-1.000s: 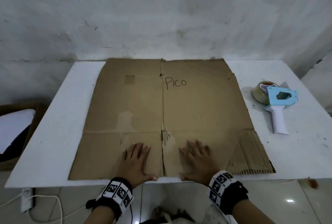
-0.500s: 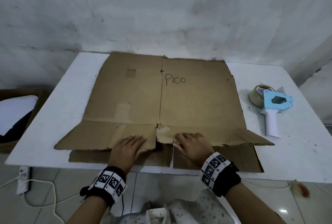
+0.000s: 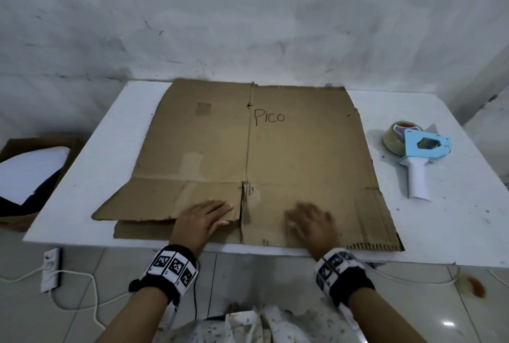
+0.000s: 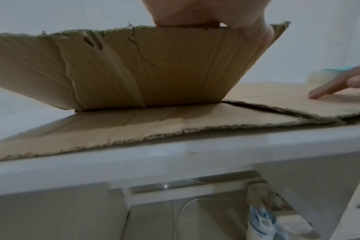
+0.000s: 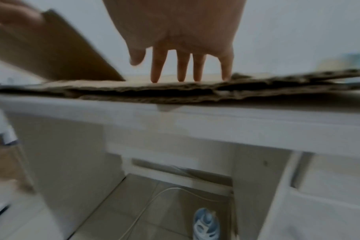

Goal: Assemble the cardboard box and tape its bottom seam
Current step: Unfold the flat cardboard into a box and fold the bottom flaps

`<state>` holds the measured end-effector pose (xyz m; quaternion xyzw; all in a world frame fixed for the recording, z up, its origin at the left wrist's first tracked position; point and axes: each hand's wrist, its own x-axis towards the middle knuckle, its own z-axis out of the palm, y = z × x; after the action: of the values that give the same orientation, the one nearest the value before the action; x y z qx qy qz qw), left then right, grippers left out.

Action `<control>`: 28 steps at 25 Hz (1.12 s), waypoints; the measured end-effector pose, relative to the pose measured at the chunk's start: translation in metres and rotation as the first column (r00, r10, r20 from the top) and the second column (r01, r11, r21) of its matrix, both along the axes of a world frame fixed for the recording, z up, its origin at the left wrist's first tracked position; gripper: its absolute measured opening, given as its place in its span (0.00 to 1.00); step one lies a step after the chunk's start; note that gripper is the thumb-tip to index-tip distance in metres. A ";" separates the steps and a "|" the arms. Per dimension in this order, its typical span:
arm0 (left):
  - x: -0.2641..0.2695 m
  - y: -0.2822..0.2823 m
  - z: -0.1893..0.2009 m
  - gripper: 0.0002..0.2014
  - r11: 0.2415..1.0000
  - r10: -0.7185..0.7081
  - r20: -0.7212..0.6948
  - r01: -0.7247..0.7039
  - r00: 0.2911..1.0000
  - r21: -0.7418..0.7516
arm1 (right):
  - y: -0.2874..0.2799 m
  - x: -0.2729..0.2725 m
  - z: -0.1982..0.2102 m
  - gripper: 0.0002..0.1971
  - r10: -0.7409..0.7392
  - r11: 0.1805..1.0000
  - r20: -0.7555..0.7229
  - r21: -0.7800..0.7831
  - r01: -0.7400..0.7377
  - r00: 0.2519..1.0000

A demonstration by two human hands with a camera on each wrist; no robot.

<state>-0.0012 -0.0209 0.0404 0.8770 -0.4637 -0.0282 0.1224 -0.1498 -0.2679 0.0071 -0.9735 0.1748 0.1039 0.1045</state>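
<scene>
A flattened brown cardboard box marked "PICO" lies on the white table. My left hand grips the edge of the near-left top flap and holds it raised off the layer below. The left wrist view shows that flap tilted up, with my fingers over its torn edge and my thumb on its underside. My right hand is blurred; it rests on the near-right flap, which lies flat. Its straight fingertips touch the cardboard.
A blue-and-white tape dispenser with a tape roll lies on the table right of the box. An open carton stands on the floor at the left. A power strip and cables lie on the floor near my feet.
Half a second ago both hands held the near flaps raised. The right flap now lies flat again with my right hand on top; my left hand still holds its flap up.
</scene>
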 end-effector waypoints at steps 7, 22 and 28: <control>-0.035 -0.023 -0.030 0.52 0.898 0.214 -0.317 -0.058 0.924 0.437 | -0.083 -0.037 0.018 0.34 -0.568 0.815 -0.135 0.047 0.578 0.812; -0.045 -0.034 -0.025 0.51 0.915 0.284 -0.210 -0.199 0.935 0.351 | -0.122 -0.052 0.060 0.31 -0.895 0.303 -0.082 0.611 0.732 0.439; -0.053 -0.045 -0.019 0.44 0.857 0.292 -0.067 -0.230 0.954 0.462 | -0.119 -0.089 0.115 0.26 -0.709 0.215 -0.216 0.840 0.497 0.671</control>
<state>-0.0546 -0.0655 0.0212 0.9322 -0.3120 -0.1766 -0.0498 -0.2386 -0.3869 0.1217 -0.6433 0.4532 0.0196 0.6167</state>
